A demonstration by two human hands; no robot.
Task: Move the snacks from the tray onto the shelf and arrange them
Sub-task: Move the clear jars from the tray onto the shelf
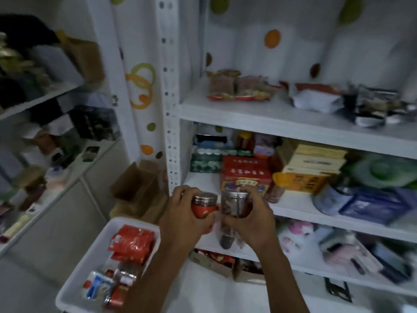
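Two jars are in play, one per hand. The left grip is wrapped round a small red cylindrical jar with a silver metal lid, and the right grip is closed round a taller clear plastic jar with a silver lid and dark contents. Both bare forearms rise from the bottom edge and converge, backs of the hands towards the camera. The left fingers curl over the red jar from its left side and the right fingers curl over the clear jar from its right. Each jar's lid and upper body show above its grip, and the clear jar's dark base also shows below the right one. The jars stand roughly upright, side by side and nearly touching, held in the air just in front of the middle board of the white metal shelf unit, close to a red printed box standing on that board. Below and to the left lies one white rectangular plastic tray. It holds a stack of shiny red foil packets (too blurred for a firm count) and one blue-and-white packet.
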